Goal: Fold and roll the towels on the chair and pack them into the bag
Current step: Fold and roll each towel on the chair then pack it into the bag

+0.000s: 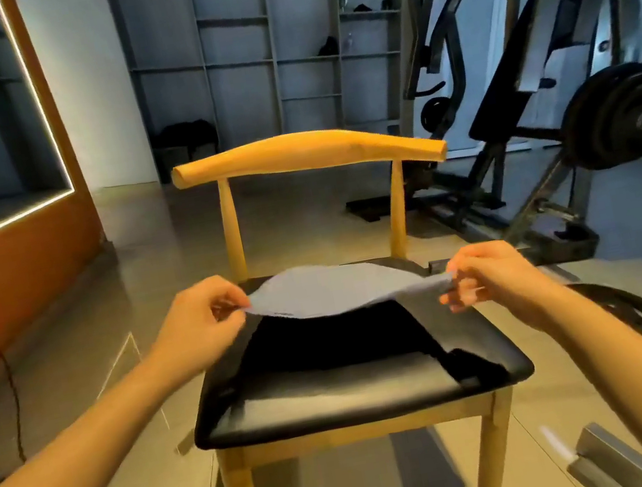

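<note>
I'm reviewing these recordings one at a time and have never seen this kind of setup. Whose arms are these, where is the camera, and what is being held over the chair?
There is no machine here. A person wears a wide-angle camera on their head, so this single picture looks forward and down along their own bare arms. The left hand and the right hand each pinch an end of a light grey towel, holding it stretched out above a wooden chair with a black padded seat. Something dark lies on the seat under the towel; I cannot tell whether it is another towel or something else. Behind the chair stands a weight machine and some wall shelves.
</note>
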